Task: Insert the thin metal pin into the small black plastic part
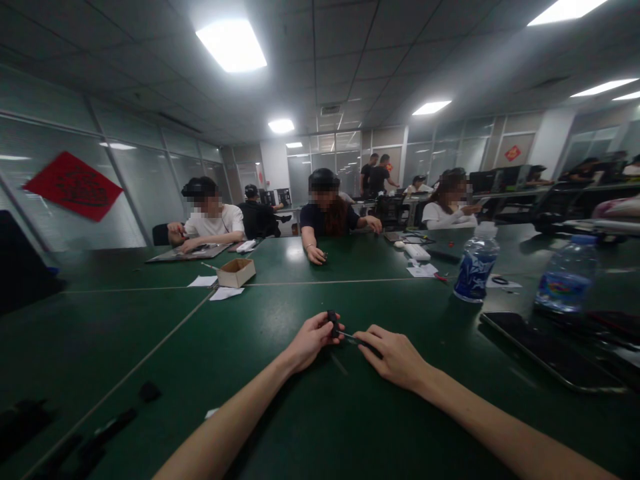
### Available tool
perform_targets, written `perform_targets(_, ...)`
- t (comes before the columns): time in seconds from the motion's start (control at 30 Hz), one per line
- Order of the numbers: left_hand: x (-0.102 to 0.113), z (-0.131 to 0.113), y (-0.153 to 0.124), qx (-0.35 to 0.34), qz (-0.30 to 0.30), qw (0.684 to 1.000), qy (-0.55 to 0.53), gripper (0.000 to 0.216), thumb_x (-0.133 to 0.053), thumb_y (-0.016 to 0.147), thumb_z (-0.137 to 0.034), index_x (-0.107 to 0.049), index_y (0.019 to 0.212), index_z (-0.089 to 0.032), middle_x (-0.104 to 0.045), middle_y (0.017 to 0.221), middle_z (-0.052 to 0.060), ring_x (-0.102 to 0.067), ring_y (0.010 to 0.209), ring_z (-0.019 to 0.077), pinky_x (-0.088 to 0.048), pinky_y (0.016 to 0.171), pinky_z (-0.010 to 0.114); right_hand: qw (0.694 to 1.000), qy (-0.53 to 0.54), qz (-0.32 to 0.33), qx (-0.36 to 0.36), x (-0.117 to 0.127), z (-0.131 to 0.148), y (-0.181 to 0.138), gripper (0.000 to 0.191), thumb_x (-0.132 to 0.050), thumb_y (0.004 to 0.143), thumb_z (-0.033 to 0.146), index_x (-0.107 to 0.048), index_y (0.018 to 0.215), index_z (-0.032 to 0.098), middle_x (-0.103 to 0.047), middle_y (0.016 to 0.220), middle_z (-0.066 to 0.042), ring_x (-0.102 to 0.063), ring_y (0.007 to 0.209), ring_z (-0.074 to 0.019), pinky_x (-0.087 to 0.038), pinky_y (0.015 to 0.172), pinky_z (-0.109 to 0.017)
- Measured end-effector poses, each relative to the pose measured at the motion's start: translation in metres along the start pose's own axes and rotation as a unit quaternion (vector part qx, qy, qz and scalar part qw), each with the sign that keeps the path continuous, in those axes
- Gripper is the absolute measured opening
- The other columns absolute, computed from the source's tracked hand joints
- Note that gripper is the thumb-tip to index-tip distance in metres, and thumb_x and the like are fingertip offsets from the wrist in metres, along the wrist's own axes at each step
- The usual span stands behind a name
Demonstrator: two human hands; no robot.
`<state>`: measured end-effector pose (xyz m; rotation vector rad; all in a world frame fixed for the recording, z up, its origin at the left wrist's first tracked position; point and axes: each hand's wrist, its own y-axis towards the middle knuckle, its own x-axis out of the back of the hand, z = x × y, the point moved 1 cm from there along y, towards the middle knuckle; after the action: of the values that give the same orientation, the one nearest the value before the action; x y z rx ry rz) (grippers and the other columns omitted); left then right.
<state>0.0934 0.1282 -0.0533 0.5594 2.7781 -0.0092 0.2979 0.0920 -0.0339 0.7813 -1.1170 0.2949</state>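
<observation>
Just above the green table, my left hand (311, 341) is closed around a small black part (332, 323), held upright between thumb and fingers. What the part belongs to is too small to make out. My right hand (395, 353) pinches the dark handle of a screwdriver (349, 337). Its thin metal shaft points left, and the tip meets the black part or lies very close to it. Fingers hide some of both things.
The green table (270, 427) spans the front. At right are a phone (550, 350), a blue-labelled bottle (476, 263) and a blue-capped bottle (567, 275). An open cardboard box (237, 272) stands left. Black pieces (113, 427) lie lower left. A person (330, 213) sits opposite.
</observation>
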Motion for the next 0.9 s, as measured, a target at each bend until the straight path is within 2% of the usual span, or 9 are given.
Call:
perform_targets(0.27,-0.003,-0.002,-0.001,-0.016,-0.004,1.000,0.021,0.032,-0.066,0.077,-0.030,-0.058,0.103,-0.013,-0.058,0.094,0.009,-0.057,0.080,0.0147,-0.044,0.074,0.026,0.999,-0.035,0.002,0.000,0.000,0.003,0.000,0.029,-0.039,0.093,0.027,-0.057,0.114,0.020,-0.060,0.089,-0.005,-0.056,0.066,-0.0124,-0.044,0.057,-0.022)
perform_targets(0.43,-0.009,-0.007,-0.004,-0.028,-0.006,0.998,0.054,0.040,-0.072,0.070,-0.037,-0.058,0.096,-0.010,-0.060,0.089,0.009,-0.055,0.072,0.0134,-0.042,0.068,0.025,0.997,-0.065,0.029,0.006,0.001,0.002,-0.001,0.029,-0.039,0.092,0.025,-0.056,0.115,0.020,-0.059,0.085,-0.005,-0.055,0.066,-0.0128,-0.042,0.057,-0.023)
perform_targets(0.7,-0.010,-0.010,-0.007,-0.026,-0.008,0.997,0.077,0.043,-0.072,0.070,-0.039,-0.059,0.098,-0.010,-0.061,0.093,0.011,-0.057,0.075,0.0151,-0.044,0.071,0.028,0.995,-0.085,0.035,0.034,0.001,0.001,-0.002,0.028,-0.039,0.092,0.023,-0.055,0.114,0.018,-0.058,0.083,-0.005,-0.053,0.063,-0.0124,-0.037,0.053,-0.022)
perform_targets(0.9,-0.009,-0.008,-0.005,-0.026,-0.013,0.997,0.077,0.045,-0.073,0.068,-0.041,-0.058,0.097,-0.010,-0.062,0.091,0.011,-0.059,0.077,0.0161,-0.046,0.074,0.028,0.997,-0.068,0.023,0.013,0.000,0.002,-0.003,0.027,-0.039,0.092,0.024,-0.055,0.113,0.019,-0.058,0.083,-0.004,-0.053,0.061,-0.0121,-0.038,0.052,-0.022)
